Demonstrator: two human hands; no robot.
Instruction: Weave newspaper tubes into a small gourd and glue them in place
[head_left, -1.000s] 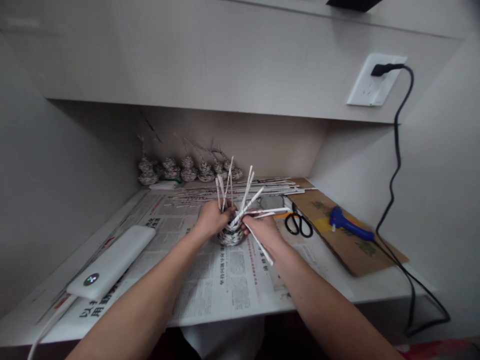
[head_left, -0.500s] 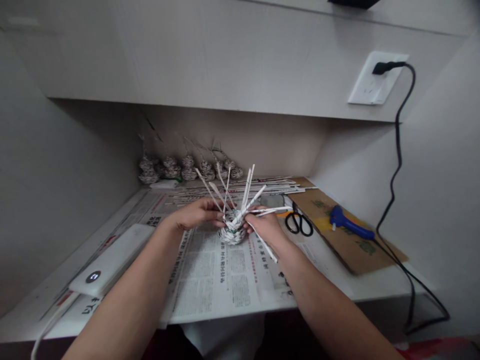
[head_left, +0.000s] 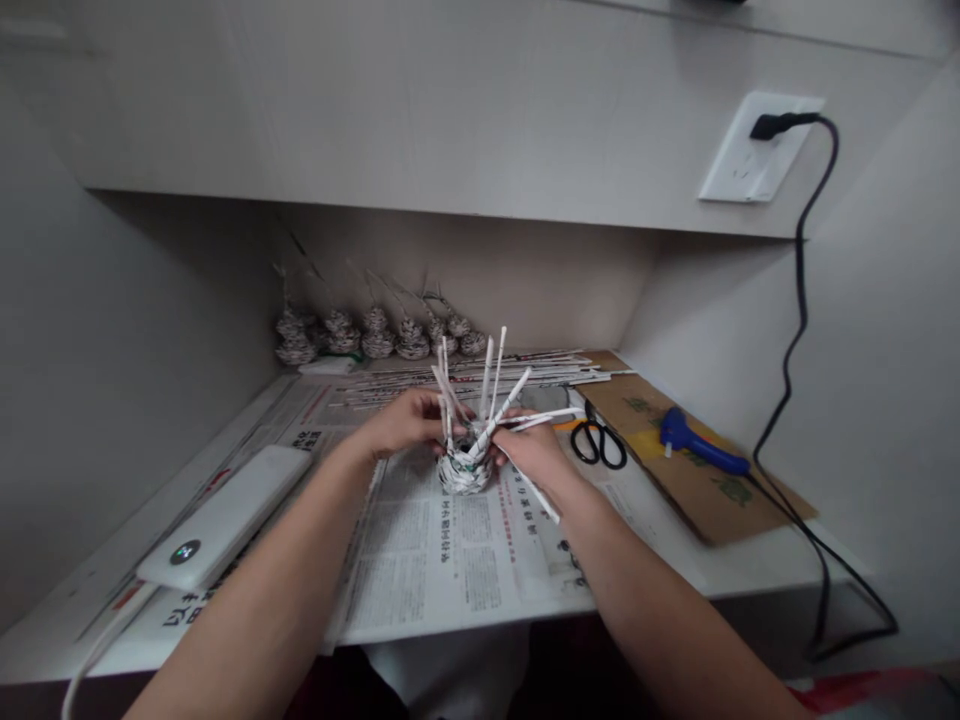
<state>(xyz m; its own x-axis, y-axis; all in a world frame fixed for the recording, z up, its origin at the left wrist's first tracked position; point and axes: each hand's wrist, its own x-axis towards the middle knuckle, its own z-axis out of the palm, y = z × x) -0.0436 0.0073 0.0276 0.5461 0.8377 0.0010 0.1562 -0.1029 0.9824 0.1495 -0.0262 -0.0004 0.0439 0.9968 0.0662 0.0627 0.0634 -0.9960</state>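
A small round basket woven from rolled newspaper strips sits over the newspaper, its loose paper sticks fanning upward and to the right. On its left side, my left hand is closed with thumb and fingers at the upright sticks by the rim. My right hand grips the basket's right side, thumb at the rim, and a few sticks cross over and under it. The far fingertips of both hands are partly hidden behind the weaving.
Several woven gourd shapes line the back wall beside a pile of paper sticks. To the right are black-handled scissors and a blue glue gun on cardboard. A white power bank lies left; a black cord hangs right.
The left sticks that leaned outward now stand more upright, drawn in by my left hand. My right hand stays at the basket's side. The view has shifted slightly.
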